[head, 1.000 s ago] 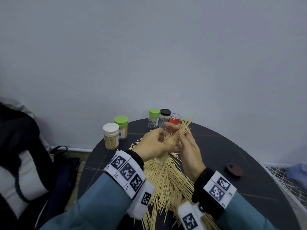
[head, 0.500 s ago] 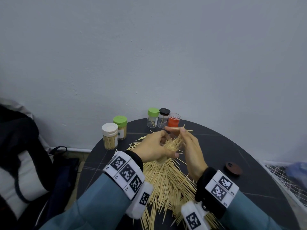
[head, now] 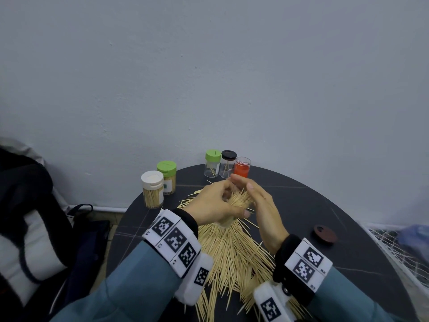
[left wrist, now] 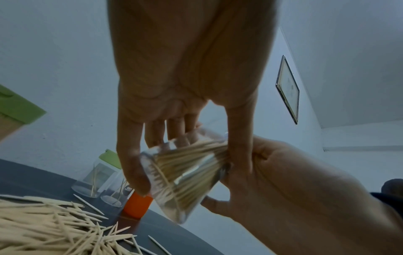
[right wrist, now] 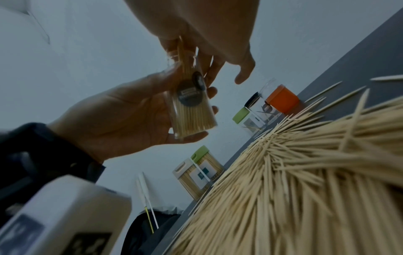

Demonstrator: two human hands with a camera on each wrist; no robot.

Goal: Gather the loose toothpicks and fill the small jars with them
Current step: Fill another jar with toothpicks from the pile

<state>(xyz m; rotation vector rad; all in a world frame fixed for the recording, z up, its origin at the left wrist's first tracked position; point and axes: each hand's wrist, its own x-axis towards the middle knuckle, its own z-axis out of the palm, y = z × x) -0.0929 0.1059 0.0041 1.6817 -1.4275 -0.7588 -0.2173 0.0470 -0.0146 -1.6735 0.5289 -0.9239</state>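
Observation:
My left hand (head: 216,203) grips a small clear jar (left wrist: 183,181) above the dark round table (head: 325,205); the jar is tilted and packed with toothpicks. In the right wrist view the jar (right wrist: 191,110) lies in the left palm (right wrist: 113,117), fingers curled round it. My right hand (head: 262,205) stands beside it, fingers fairly straight, touching the toothpick ends that stick out of the jar mouth. A big pile of loose toothpicks (head: 232,252) covers the table below both hands. The jar mouth is hidden between the hands.
At the back stand a green-lidded jar (head: 212,163), a black-lidded jar (head: 228,163) and an orange jar (head: 242,167). Two full jars, white-lidded (head: 152,189) and green-lidded (head: 167,177), stand left. A brown lid (head: 325,233) lies right. A bag (head: 34,217) sits off the table's left edge.
The toothpicks that stuck far out past the right fingers now sit deeper in the jar. The right hand has gone from pinching toothpicks to lying against their ends.

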